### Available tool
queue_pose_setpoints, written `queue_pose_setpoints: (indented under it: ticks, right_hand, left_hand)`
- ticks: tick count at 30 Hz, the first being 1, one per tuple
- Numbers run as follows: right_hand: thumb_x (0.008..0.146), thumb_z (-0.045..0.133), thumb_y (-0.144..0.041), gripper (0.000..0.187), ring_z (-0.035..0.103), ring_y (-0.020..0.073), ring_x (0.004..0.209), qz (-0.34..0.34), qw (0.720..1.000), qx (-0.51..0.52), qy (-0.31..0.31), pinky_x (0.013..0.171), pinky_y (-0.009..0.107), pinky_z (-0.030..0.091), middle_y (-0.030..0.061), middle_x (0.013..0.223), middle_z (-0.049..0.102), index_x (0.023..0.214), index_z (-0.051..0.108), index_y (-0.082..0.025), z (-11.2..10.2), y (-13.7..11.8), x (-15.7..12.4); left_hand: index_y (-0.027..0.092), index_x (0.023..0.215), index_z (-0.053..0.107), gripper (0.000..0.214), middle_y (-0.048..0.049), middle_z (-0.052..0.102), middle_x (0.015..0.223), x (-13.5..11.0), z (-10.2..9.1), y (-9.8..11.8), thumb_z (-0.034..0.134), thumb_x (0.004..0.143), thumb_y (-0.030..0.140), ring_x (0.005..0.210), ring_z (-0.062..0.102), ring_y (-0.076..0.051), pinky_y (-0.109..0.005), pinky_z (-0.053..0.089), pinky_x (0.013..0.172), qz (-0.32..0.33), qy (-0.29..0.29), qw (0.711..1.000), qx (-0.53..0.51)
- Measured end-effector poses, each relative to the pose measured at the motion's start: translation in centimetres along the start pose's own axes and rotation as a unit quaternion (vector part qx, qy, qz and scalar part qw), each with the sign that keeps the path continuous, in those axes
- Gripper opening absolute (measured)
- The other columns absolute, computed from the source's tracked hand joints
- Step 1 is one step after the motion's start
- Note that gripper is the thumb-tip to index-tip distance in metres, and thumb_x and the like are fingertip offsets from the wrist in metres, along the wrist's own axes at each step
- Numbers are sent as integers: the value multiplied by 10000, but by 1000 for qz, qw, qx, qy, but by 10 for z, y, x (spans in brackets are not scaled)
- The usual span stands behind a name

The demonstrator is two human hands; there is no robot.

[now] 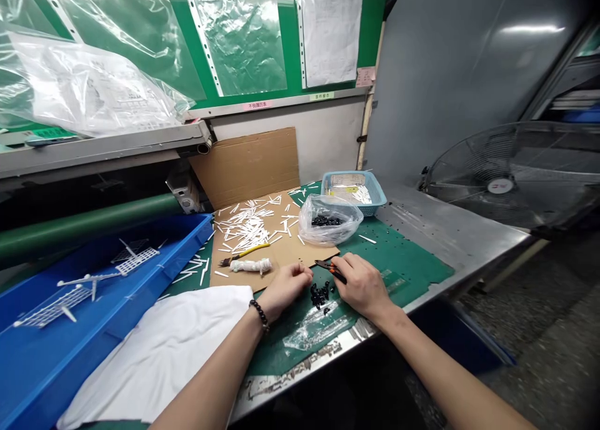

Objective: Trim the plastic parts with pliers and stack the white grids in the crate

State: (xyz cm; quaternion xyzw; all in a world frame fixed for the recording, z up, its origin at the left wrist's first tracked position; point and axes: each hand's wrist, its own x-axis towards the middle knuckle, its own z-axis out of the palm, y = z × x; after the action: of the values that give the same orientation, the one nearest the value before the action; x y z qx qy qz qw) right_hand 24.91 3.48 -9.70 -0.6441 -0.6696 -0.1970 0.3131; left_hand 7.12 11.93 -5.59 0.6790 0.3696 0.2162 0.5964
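Observation:
My right hand (363, 283) is closed around a pair of small nippers (332, 271) with dark jaws and black-and-orange handles. Their tip points left, close to the fingers of my left hand (288, 287). Thumb and fingertips of that hand are pinched together; whatever is between them is too small to name. Just below, between both hands, lies a pile of small shiny black parts (320, 294) on the green mat (407, 255). More black pieces sit in a clear plastic bag (330, 220) behind the hands.
White sticks (250, 227) are scattered over cardboard (290, 252), near yellow-handled pliers (250, 251) and a white wrapped bundle (252, 265). A light-blue basket (377, 192) stands behind. At left are a blue tray (117, 299) with white racks and a white cloth (173, 349); a fan (510, 174) stands right.

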Motion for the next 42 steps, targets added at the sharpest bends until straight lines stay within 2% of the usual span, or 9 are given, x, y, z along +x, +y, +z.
queue_pose_setpoints:
  ticks: [4, 7, 11, 14, 17, 23, 28, 33, 42]
  right_hand:
    - [864, 524, -159, 107, 495, 213, 781, 2, 1000, 1, -6, 716, 306, 356, 51, 816, 539, 940, 598, -177, 1, 0, 0]
    - [872, 519, -163, 109, 498, 211, 781, 3, 1000, 1, -8, 718, 306, 357, 54, 828, 543, 945, 599, -178, 2, 0, 0]
    - [882, 519, -172, 117, 502, 214, 797, 2, 1000, 5, -16, 729, 306, 363, 56, 836, 542, 965, 600, -173, 2, 0, -1]
    - [877, 527, -172, 108, 502, 211, 790, 4, 1000, 5, -16, 730, 308, 367, 55, 833, 540, 955, 602, -172, 2, 0, -1]
    - [861, 540, -165, 117, 504, 208, 788, 4, 1000, 3, -12, 721, 305, 368, 54, 832, 539, 958, 605, -171, 1, 0, 0]
    - [847, 545, -162, 111, 492, 207, 766, 0, 1000, 0, -9, 694, 307, 358, 48, 826, 539, 942, 600, -179, 0, -1, 1]
    - [843, 541, -149, 117, 488, 209, 779, -16, 999, 16, -22, 719, 306, 362, 52, 843, 539, 945, 589, -180, 0, -1, 1]
    - [817, 553, -138, 158, 477, 218, 797, -28, 998, 33, -34, 739, 312, 365, 57, 861, 535, 966, 585, -178, -1, -1, -1]
    - [832, 557, -139, 213, 458, 220, 821, -48, 997, 27, -56, 761, 318, 356, 66, 914, 541, 1037, 595, -182, -7, -3, 2]
  left_hand:
    - [198, 704, 663, 63, -28, 596, 674, 1, 8, -3, 624, 705, 247, 667, 521, -189, -289, 352, 656, 114, 76, 964, 230]
    - [213, 675, 670, 62, -47, 593, 699, 1, 10, -5, 621, 712, 206, 704, 539, -216, -304, 358, 697, 150, 87, 940, 292]
    - [214, 691, 642, 88, -40, 599, 708, 3, 9, -7, 583, 740, 172, 690, 535, -209, -301, 350, 688, 154, 64, 936, 310]
    - [211, 712, 586, 100, -22, 595, 692, 3, 6, -5, 544, 802, 226, 666, 515, -191, -291, 332, 663, 142, 68, 949, 273]
    - [205, 734, 565, 170, -14, 597, 691, 3, 2, -1, 526, 846, 328, 663, 505, -177, -278, 333, 650, 112, 82, 973, 183]
    - [172, 776, 608, 234, 1, 593, 718, 2, -3, 2, 631, 781, 405, 627, 451, -124, -242, 321, 604, 59, 71, 996, 14]
    - [163, 828, 686, 241, -6, 615, 779, 2, -6, -2, 728, 690, 357, 620, 433, -95, -228, 281, 555, 21, 20, 997, -77]
    - [123, 816, 706, 311, -14, 594, 757, -2, -9, 4, 819, 591, 305, 595, 409, -62, -209, 273, 537, -8, -5, 982, -188]
    - [124, 811, 675, 358, -10, 599, 741, -1, -12, 2, 867, 550, 277, 628, 466, -66, -185, 301, 544, -30, -7, 974, -222]
